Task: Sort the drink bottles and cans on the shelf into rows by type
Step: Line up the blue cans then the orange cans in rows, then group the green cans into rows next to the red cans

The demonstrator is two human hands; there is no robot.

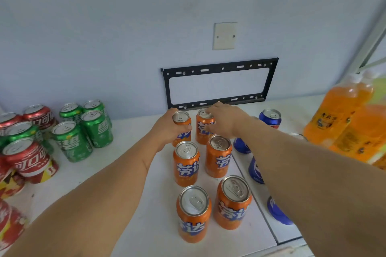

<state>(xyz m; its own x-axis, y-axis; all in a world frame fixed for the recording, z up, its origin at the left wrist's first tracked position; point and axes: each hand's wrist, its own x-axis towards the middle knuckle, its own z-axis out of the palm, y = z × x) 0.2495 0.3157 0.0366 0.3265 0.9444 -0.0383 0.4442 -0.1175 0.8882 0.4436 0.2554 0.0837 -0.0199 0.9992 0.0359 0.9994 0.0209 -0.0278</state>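
On the white shelf [117, 165], six orange cans stand upright in two columns of three running from the near edge toward the wall. At the far end of the left column, the person's left hand [167, 129] grips the far-left orange can [182, 126], fingers wrapped around its side and the thumb across its front. Just beside it at 3 o'clock, the right hand [224, 119] is laid over the far-right orange can [203, 129], fingers curled over its top and side so that it is grasping that can. Toward 6 o'clock from these stand the middle-left orange can [186, 164] and middle-right orange can [218, 156], and nearest the camera the near-left orange can [193, 214] and near-right orange can [232, 202]. At 9 o'clock from the orange group, well apart from it, a cluster of green cans [83, 129] stands near the wall, with red cans [27, 152] farther toward 9 o'clock at the frame edge. At 3 o'clock a line of blue cans [270, 118] runs along the shelf, mostly hidden behind the right forearm. Beyond them, at 2 o'clock, stand orange drink bottles [338, 115], blurred. On the wall behind are a black metal bracket [219, 68] and a pale blank wall plate [225, 36].
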